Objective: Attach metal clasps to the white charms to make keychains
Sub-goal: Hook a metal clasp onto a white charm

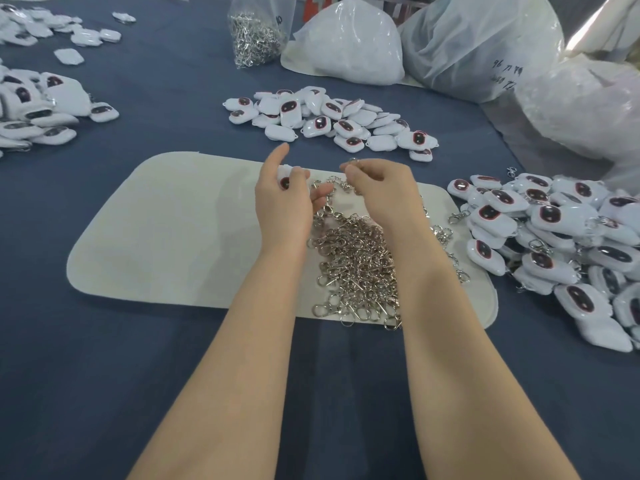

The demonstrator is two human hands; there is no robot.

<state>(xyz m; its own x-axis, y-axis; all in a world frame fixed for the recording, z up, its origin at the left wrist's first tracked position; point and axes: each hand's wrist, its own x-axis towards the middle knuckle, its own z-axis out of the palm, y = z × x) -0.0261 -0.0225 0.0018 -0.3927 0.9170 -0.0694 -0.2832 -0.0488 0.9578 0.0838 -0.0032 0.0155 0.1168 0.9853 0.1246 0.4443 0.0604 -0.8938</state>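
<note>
Blue cloth (138, 375) covers the table; head view only. Pale mat (166, 230) w/ rounded corners lies mid-table, both forearms reaching over its near edge. Loose clasp pile (356, 265) sits on the mat's right half, btw & partly under the two arms.

L hand (280, 202): fingers curled round one white charm (285, 181), part of its dark oval face showing; index finger sticks up straight. The charm is held over the mat's far edge. R hand (381, 188): thumb & index pinch a small clasp (351, 161), other fingers curled in. The 2 hands are near each other, not touching; can't tell if the clasp meets the charm.

Centre charm heap (329, 119) lies just beyond the mat. Right charm heap (554, 237) is bigger, several pcs w/ metal clasps on them. Left charm heap (38, 109) sits at the far left edge. At the back, a clear bag of clasps (254, 36) stands beside white plastic bags (349, 43).
</note>
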